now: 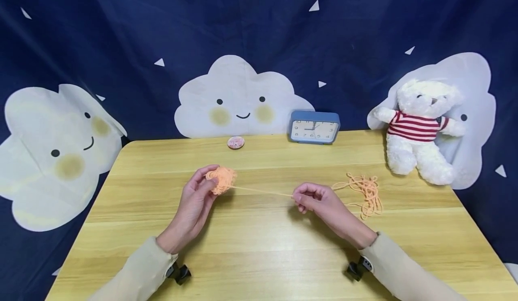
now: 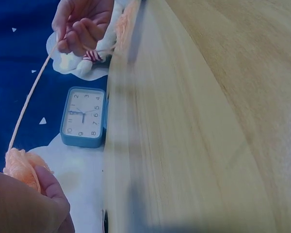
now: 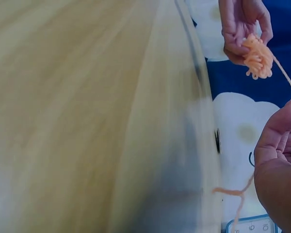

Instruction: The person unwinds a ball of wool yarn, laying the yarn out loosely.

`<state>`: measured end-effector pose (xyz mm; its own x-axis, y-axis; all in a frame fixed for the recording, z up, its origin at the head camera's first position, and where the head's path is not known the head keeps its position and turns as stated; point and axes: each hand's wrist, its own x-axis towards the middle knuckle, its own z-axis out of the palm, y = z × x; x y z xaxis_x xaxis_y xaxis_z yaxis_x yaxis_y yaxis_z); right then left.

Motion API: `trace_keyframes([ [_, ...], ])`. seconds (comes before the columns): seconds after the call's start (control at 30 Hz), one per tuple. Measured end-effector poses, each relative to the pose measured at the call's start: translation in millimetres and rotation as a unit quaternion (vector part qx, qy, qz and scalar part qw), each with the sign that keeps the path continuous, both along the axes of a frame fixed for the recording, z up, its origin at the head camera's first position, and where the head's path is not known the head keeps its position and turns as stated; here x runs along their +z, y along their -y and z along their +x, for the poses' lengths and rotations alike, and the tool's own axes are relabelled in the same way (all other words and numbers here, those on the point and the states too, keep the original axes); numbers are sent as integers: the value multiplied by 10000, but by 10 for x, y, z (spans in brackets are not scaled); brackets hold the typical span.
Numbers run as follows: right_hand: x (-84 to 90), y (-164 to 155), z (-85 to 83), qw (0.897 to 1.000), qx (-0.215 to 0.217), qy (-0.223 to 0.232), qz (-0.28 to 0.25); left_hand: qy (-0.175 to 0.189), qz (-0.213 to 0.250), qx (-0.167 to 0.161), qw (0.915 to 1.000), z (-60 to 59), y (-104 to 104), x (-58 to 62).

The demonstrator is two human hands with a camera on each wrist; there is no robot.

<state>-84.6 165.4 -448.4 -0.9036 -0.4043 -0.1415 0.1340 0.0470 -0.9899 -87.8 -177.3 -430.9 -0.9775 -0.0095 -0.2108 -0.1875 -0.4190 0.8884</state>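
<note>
A ball of peach yarn (image 1: 223, 180) sits in my left hand (image 1: 197, 202), gripped between thumb and fingers. From it a single yarn strand (image 1: 263, 191) runs taut to the right, where my right hand (image 1: 319, 205) pinches it between thumb and fingertips. Beyond the right hand, a loose tangle of the same yarn (image 1: 367, 195) lies on the table. The right wrist view shows the looped end of the yarn ball (image 3: 258, 59) poking out of the left hand. In the left wrist view the strand (image 2: 30, 94) stretches up to the pinching fingers.
At the table's back edge stands a blue alarm clock (image 1: 314, 128), with a small round pink tin (image 1: 236, 142) to its left. A white teddy bear (image 1: 421, 130) in a striped shirt sits at the right. Behind the wooden table (image 1: 259, 247) hangs a dark blue curtain (image 1: 133, 31).
</note>
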Motion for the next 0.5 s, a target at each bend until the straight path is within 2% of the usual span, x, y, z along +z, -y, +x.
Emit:
trace_keyframes([
  [0.27,-55,-222,68,9997,-225,0,8,-21,9,58,10000,2,23,11],
  [0.5,-111,-343,157,9997,-154,-147,148,-258,584,-76,9979,11,35,-9],
])
